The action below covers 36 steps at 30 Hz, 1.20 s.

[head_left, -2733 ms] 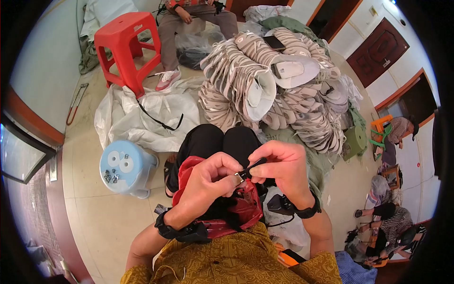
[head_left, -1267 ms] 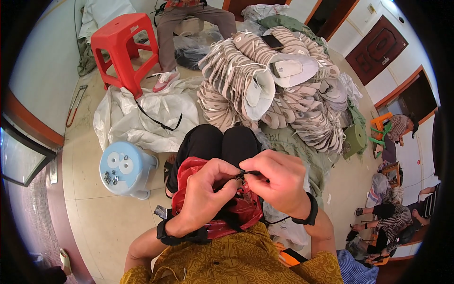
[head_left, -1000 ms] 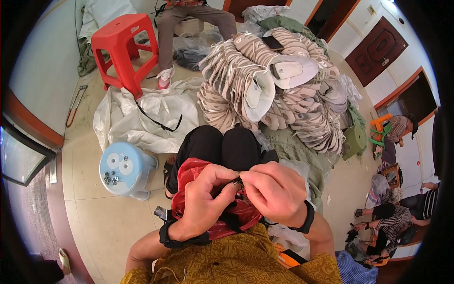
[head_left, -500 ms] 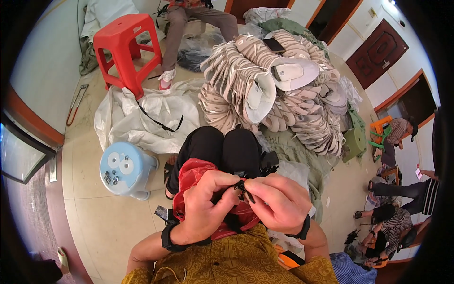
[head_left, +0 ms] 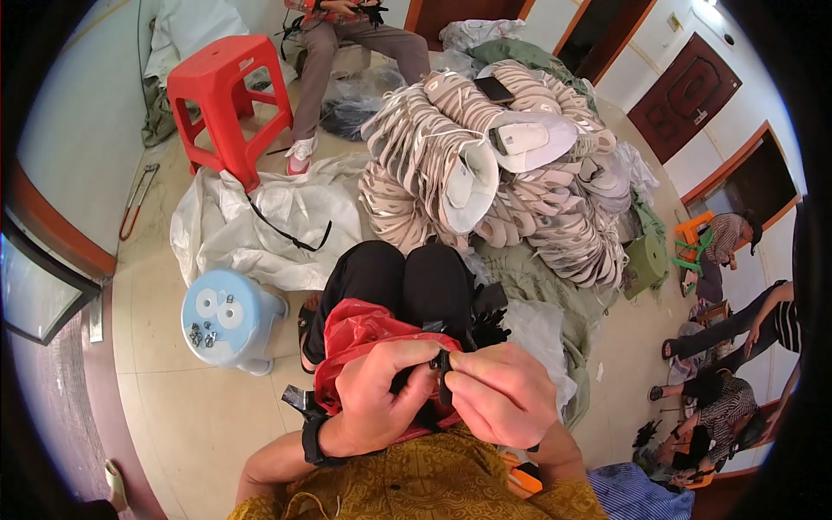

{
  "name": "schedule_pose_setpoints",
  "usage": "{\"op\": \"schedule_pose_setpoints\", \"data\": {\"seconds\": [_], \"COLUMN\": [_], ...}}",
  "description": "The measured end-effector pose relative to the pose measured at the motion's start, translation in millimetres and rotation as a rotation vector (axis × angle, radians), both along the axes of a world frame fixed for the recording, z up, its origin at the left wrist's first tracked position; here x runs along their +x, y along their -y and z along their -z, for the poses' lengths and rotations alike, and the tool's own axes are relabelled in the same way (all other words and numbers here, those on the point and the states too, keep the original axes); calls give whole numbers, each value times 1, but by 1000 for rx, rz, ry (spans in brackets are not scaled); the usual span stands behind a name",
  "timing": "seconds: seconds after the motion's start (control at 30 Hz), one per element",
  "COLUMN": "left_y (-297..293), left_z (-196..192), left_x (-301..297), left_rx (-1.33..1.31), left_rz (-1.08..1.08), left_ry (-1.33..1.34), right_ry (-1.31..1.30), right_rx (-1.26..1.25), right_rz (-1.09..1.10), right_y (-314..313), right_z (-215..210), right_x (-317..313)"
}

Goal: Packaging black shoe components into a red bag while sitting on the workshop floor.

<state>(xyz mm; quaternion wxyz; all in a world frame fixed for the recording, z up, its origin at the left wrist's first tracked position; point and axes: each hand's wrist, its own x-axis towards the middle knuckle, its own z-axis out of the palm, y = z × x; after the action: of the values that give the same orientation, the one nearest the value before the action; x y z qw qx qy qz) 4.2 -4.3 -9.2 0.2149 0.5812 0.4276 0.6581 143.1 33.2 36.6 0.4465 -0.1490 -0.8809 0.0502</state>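
My left hand [head_left: 377,386] and my right hand [head_left: 507,394] meet above my lap, fingertips closed around one small black strap-like piece [head_left: 445,381]. Its lower end hangs down between the two hands; the fingers hide part of it, and its exact kind is unclear. Beneath them a red plastic bag [head_left: 354,322] spreads over my thighs. Several black pieces [head_left: 491,322] lie by my right thigh. Left of the bag sits a shiny black piece [head_left: 299,398]. A light blue stool [head_left: 251,312] at my left carries several tiny metal-looking parts [head_left: 208,334].
A red stool [head_left: 227,74] stands on the far left near a white sack [head_left: 299,221] with a black cord. Strung bundles of beige shoe parts [head_left: 429,143] are heaped ahead, a dark phone [head_left: 494,89] on top. A seated person [head_left: 321,69] is beyond; other people are at right.
My right hand has turned slightly, and the black piece now hangs more upright between my fingers. The view has shifted a little. At right, a standing person's arm and legs have moved.
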Motion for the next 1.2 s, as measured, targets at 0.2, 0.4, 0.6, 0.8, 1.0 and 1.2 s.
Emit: {"op": "schedule_pose_setpoints", "data": {"seconds": [0.2,0.4,0.6,0.8,1.0,1.2], "left_y": [-3,-7,-8,-4,-7,-12], "left_z": [-17,-25,-10,-5,-16,-17], "left_x": [-11,-8,3,-7,-3,4], "left_rx": [5,-140,-245,-192,-322,-310], "left_rz": [88,79,49,103,228,229], "left_ry": [-188,-213,5,-282,-368,-441], "right_ry": [-128,-102,-153,-284,-388,-450], "right_rx": [-177,-29,46,44,-43,-12], "right_rz": [-83,6,63,0,7,-33], "right_y": [-8,-14,-17,-18,-20,-28], "right_z": [6,8,14,20,37,44], "right_x": [3,4,2,0,4,12]}}
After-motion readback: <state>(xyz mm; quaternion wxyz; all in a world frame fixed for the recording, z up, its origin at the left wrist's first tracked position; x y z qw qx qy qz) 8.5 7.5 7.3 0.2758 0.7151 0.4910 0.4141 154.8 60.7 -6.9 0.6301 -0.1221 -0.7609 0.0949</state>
